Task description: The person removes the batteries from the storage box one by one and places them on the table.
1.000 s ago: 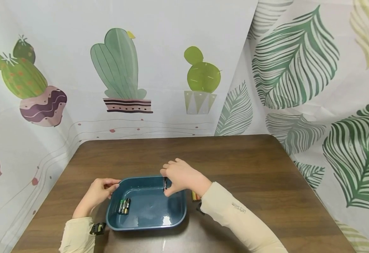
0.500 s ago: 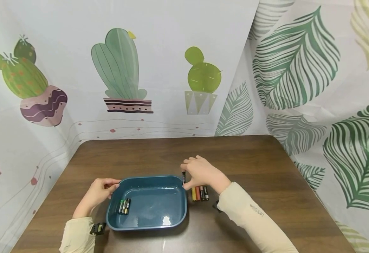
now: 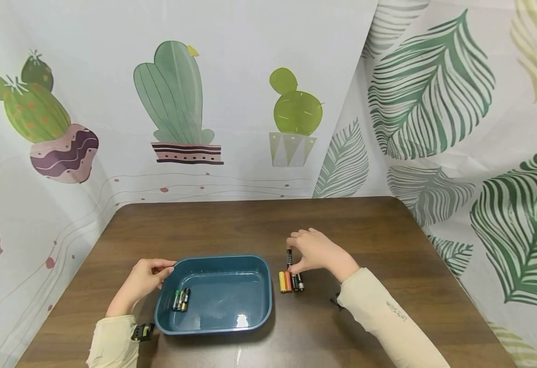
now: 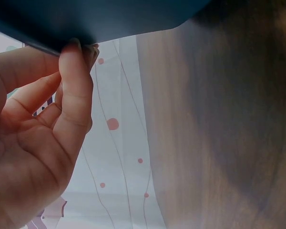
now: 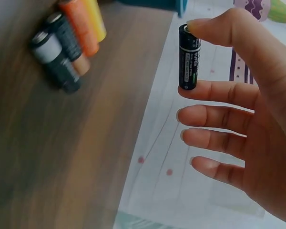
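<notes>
Between thumb and index finger my right hand point(image 3: 319, 250) pinches a black battery point(image 5: 188, 57) by its two ends, the other fingers spread free. That hand hovers right of the blue tray point(image 3: 222, 256), just behind a row of several batteries point(image 3: 288, 282) on the table: yellow, orange and dark ones side by side. My left hand point(image 3: 144, 278) grips the tray's back left corner, thumb and fingers on the rim in the left wrist view point(image 4: 69, 90). Inside the tray, toward its left side, several small dark batteries point(image 3: 181, 300) with green and gold parts lie together.
A brown wooden table point(image 3: 351, 225) carries everything. Behind it hangs a white cloth point(image 3: 241, 76) printed with cacti and leaves. Dark wrist devices point(image 3: 142, 332) sit at both sleeves.
My right hand has carried the black battery rightward, from over the tray's back right part to behind the battery row, uncovering that row. My left hand and the tray stay in place.
</notes>
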Available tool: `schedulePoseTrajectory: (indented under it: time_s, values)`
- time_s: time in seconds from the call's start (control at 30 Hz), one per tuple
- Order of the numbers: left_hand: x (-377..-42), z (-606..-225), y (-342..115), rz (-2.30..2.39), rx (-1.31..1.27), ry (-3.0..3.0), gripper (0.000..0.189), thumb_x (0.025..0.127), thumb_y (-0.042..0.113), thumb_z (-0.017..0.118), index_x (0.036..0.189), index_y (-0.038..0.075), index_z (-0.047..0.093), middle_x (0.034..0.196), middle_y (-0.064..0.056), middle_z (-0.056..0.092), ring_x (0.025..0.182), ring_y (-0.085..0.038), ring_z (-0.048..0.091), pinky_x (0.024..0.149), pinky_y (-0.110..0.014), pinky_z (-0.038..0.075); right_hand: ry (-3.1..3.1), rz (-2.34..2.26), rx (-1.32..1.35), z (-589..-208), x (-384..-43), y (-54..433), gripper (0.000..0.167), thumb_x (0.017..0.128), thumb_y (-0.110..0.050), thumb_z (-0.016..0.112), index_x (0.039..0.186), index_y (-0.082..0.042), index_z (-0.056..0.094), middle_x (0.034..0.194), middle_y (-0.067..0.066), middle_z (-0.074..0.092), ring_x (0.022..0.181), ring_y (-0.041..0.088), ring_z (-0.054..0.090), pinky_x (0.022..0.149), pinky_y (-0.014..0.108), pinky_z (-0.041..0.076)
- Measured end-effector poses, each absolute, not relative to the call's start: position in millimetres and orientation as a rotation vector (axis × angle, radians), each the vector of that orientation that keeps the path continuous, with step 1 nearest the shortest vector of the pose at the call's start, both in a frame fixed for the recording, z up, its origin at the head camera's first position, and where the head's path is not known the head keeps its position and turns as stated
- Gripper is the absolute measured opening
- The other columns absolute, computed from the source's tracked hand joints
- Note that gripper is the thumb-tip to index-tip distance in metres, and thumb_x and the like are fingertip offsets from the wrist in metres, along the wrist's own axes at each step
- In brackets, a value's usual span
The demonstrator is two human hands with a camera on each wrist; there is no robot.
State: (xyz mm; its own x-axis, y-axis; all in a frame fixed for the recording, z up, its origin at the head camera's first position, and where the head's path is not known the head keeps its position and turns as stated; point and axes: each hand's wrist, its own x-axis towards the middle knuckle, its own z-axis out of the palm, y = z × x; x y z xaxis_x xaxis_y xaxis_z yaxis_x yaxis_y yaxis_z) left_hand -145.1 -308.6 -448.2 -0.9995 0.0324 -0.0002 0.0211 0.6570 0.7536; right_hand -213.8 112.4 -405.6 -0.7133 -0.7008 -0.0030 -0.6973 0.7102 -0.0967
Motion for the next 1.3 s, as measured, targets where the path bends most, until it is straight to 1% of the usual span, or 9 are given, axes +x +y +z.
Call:
schedulePoseTrajectory:
  time_s: [0.13, 0.27, 0.37, 0.47, 0.57, 0.7, 0.83, 0.97, 1.3]
  values:
    - [-145, -448, -308, 1.293, 0.038, 2.842, 0.02, 0.089, 0.0, 0.064, 0.107, -0.007, 0.069, 0.074, -0.008, 0.062, 0.055, -0.017, 0.054, 0.053, -0.032, 0.052, 2.876, -0.132, -1.166, -412, -213, 125, 0.045, 0.071, -0.045, 0.079, 0.102, -0.014, 0.068, 0.105, 0.003, 0.064, 0.101, 0.027, 0.059, 0.096, 0.055, 0.042]
    - [-145, -447, -308, 1.291, 0.037, 2.838, 0.02, 0.089, 0.0, 0.063, 0.107, -0.007, 0.069, 0.074, -0.008, 0.062, 0.055, -0.017, 0.054, 0.053, -0.033, 0.052, 2.867, -0.156, -1.159, -418, -212, 136, 0.044, 0.07, -0.042, 0.08, 0.101, -0.013, 0.068, 0.1, 0.003, 0.064, 0.092, 0.024, 0.058, 0.092, 0.055, 0.044]
    - [-145, -446, -308, 1.292, 0.035, 2.842, 0.02, 0.089, 0.0, 0.064, 0.107, -0.007, 0.069, 0.074, -0.008, 0.062, 0.055, -0.017, 0.053, 0.053, -0.033, 0.052, 2.849, -0.176, -1.157, -422, -211, 140, 0.043, 0.069, -0.04, 0.08, 0.101, -0.013, 0.067, 0.092, 0.001, 0.062, 0.082, 0.019, 0.055, 0.091, 0.055, 0.044]
    - [-145, -446, -309, 1.29, 0.029, 2.84, 0.02, 0.089, 0.0, 0.064, 0.107, -0.007, 0.069, 0.074, -0.008, 0.062, 0.055, -0.017, 0.053, 0.054, -0.034, 0.052, 2.829, -0.186, -1.149, -428, -210, 143, 0.044, 0.069, -0.039, 0.082, 0.102, -0.013, 0.067, 0.087, 0.0, 0.06, 0.078, 0.016, 0.051, 0.091, 0.055, 0.044]
    - [-144, -445, -309, 1.289, 0.019, 2.836, 0.02, 0.09, 0.001, 0.064, 0.108, -0.006, 0.069, 0.074, -0.008, 0.062, 0.056, -0.017, 0.054, 0.054, -0.034, 0.053, 2.81, -0.18, -1.147, -435, -210, 145, 0.045, 0.069, -0.038, 0.083, 0.103, -0.013, 0.067, 0.09, 0.0, 0.061, 0.08, 0.017, 0.054, 0.09, 0.055, 0.045]
    - [-144, -444, -308, 1.286, 0.024, 2.832, 0.021, 0.09, 0.001, 0.064, 0.108, -0.006, 0.069, 0.074, -0.007, 0.061, 0.056, -0.019, 0.054, 0.054, -0.034, 0.053, 2.794, -0.166, -1.142, -444, -208, 145, 0.043, 0.066, -0.036, 0.084, 0.1, -0.014, 0.068, 0.095, 0.0, 0.063, 0.088, 0.023, 0.06, 0.088, 0.054, 0.046]
    - [-143, -444, -308, 1.271, 0.032, 2.837, 0.021, 0.09, 0.001, 0.064, 0.108, -0.006, 0.069, 0.074, -0.007, 0.061, 0.056, -0.019, 0.054, 0.054, -0.035, 0.053, 2.797, -0.158, -1.133, -450, -207, 146, 0.042, 0.064, -0.036, 0.085, 0.095, -0.014, 0.067, 0.089, -0.002, 0.062, 0.083, 0.021, 0.059, 0.084, 0.052, 0.047]
    - [-142, -444, -307, 1.257, 0.024, 2.844, 0.021, 0.09, 0.001, 0.064, 0.108, -0.006, 0.069, 0.073, -0.007, 0.061, 0.056, -0.018, 0.053, 0.054, -0.034, 0.052, 2.789, -0.148, -1.12, -454, -206, 146, 0.041, 0.064, -0.037, 0.085, 0.094, -0.015, 0.066, 0.085, -0.004, 0.059, 0.08, 0.018, 0.056, 0.084, 0.051, 0.047]
    - [-143, -444, -307, 1.254, 0.019, 2.843, 0.02, 0.09, 0.001, 0.063, 0.108, -0.006, 0.069, 0.071, -0.006, 0.059, 0.056, -0.018, 0.053, 0.054, -0.034, 0.052, 2.769, -0.184, -1.106, -456, -203, 146, 0.042, 0.067, -0.036, 0.085, 0.096, -0.014, 0.066, 0.09, -0.001, 0.062, 0.086, 0.022, 0.059, 0.086, 0.053, 0.046]
